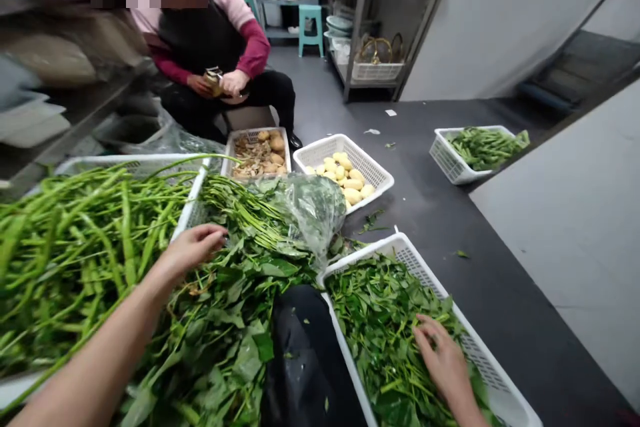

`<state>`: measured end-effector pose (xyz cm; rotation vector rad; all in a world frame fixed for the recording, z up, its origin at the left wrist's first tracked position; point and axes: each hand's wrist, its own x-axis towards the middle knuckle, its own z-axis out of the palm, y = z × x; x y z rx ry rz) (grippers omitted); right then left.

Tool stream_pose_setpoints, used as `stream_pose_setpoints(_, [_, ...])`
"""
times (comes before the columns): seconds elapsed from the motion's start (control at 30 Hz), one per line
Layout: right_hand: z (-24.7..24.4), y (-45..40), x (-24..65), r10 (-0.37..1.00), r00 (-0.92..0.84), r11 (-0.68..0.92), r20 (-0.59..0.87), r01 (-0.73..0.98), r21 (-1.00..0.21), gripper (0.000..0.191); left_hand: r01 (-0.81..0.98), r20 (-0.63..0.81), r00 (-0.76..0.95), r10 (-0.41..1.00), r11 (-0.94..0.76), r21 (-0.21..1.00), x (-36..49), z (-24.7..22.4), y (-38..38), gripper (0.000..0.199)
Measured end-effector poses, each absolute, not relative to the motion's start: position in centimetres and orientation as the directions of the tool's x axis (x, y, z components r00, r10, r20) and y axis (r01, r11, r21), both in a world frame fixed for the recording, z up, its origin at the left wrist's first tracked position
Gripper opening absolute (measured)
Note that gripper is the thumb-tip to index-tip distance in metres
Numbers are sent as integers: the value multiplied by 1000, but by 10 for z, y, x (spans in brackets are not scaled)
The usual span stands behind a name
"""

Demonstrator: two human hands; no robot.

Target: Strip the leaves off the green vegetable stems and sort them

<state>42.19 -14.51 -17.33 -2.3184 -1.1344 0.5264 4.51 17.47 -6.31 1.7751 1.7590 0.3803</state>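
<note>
My left hand [197, 245] reaches over the pile of leafy greens [235, 307], beside the basket of long stems. Its fingers are curled together; whatever is in them, if anything, is too small or hidden to name. At the lower right, my right hand [443, 357] rests on loose green leaves and short stems [380, 313]. Its thumb and fingers are apart, with nothing visibly gripped. Those leaves lie in a white plastic basket [425, 273] right of my dark-covered knee [305, 347]. Long green stems [90, 233] fill another white basket [193, 197] on the left.
A clear plastic bag [320, 220] lies over bundled greens. Beyond are a basket of peeled potatoes [353, 180] and one with unpeeled potatoes and peelings [257, 153]. A seated person [210, 33] holds a potato. Another basket of greens [447, 157] stands right, near the wall.
</note>
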Motion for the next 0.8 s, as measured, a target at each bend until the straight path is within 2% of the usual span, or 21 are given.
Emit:
stream_pose_setpoints(0.1, [-128,-80,369,763,646,-344,22,435,-832,32,876,-264,165,950,-18,483,75,-100,216,34])
stream_pose_setpoints(0.17, [-101,-41,327,798,598,-174,79,354,-919,26,912,-262,221,940,-104,396,91,-130,237,36])
stream_pose_setpoints(0.27, [-78,-2,277,876,402,76,268,434,-898,17,921,-267,356,895,-289,262,103,-167,258,51])
stream_pose_setpoints(0.37, [-76,9,260,889,230,239,395,504,-830,17,891,-317,453,833,-431,142,97,-185,265,46])
stream_pose_setpoints(0.43, [-79,7,264,900,220,222,376,512,-830,17,859,-364,498,787,-505,84,85,-185,261,34])
stream_pose_setpoints(0.5, [-81,2,272,920,276,117,279,485,-866,15,817,-409,543,733,-574,56,72,-177,251,26])
stream_pose_setpoints(0.63, [-76,-3,281,944,320,-66,75,408,-911,18,746,-428,615,663,-665,42,57,-137,220,36])
stream_pose_setpoints(0.73, [-70,6,274,970,220,-32,104,538,-843,26,702,-399,662,634,-711,34,55,-94,195,50])
stream_pose_setpoints(0.8, [-69,18,264,978,107,59,181,689,-722,45,660,-380,698,607,-752,10,57,-65,177,46])
